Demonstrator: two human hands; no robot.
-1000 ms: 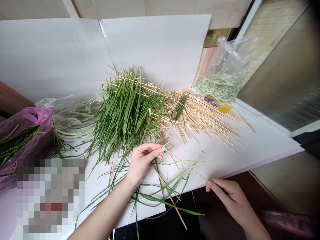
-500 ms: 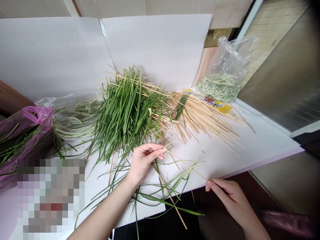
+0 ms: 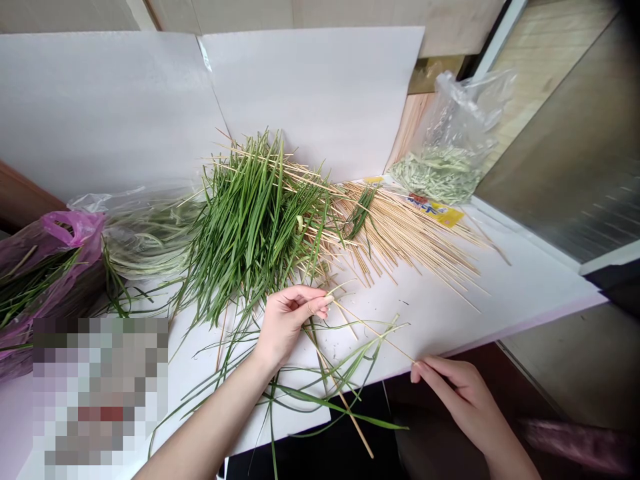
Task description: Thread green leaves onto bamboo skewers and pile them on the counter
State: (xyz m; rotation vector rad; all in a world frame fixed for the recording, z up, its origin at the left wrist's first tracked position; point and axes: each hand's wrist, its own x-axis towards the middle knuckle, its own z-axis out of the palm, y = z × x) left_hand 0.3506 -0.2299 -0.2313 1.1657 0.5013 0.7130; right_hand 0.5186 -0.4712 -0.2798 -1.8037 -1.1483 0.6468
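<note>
A thin wooden skewer [image 3: 373, 330] runs slantwise between my two hands. My left hand [image 3: 295, 320] pinches its upper end together with a pale green stem, near the middle of the view. The fingertips of my right hand [image 3: 447, 387] pinch the lower end, past the table's front edge. Loose green blades [image 3: 350, 373] lie below and between the hands, some hanging over the edge. Another skewer [image 3: 353, 420] crosses them and sticks out over the edge. Behind my left hand rises a big heap of long green leaves [image 3: 245, 220].
Many skewers [image 3: 420, 233] fan out behind on the white table [image 3: 530, 280], with a small green bundle [image 3: 361, 213] on them. A clear bag [image 3: 440, 173] stands back right; another clear bag [image 3: 150, 240] and a pink bag [image 3: 50, 267] lie left. A blurred patch covers the lower left.
</note>
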